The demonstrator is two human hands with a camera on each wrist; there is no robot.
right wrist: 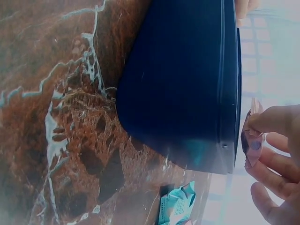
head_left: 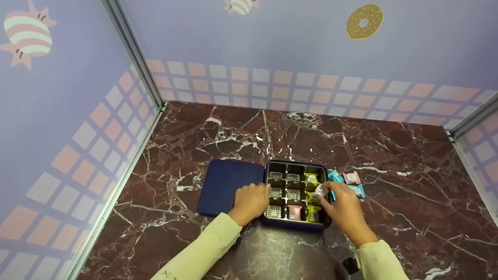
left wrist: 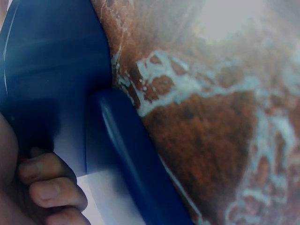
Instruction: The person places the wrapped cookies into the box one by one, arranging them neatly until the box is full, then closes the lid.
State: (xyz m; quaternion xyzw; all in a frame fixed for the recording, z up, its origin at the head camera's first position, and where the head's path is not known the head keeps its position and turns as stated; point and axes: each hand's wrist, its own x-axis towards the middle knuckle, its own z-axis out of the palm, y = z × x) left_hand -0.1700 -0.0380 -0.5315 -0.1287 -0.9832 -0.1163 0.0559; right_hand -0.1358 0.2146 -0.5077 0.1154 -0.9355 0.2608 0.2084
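Note:
A navy box (head_left: 293, 226) lies with its divided inside facing up. Its flat lid (head_left: 223, 179) adjoins it on the left. My left hand (head_left: 251, 202) holds the box at its left rim with curled fingers, which the left wrist view shows close to the blue metal. Above the right column, my right hand (head_left: 344, 206) pinches a pink wrapped candy (right wrist: 253, 136) between thumb and fingers. Yellow wrapped candies (head_left: 313, 214) sit in that column, the middle one partly hidden by the held candy. One pink candy (head_left: 295, 212) fills the front middle compartment.
Just right of the box lie loose blue candies (head_left: 357, 190) and a pink one (head_left: 352, 177), partly behind my right hand. The dark red marble tabletop (head_left: 408, 186) is bounded by patterned panels (head_left: 272, 39) at the back and sides.

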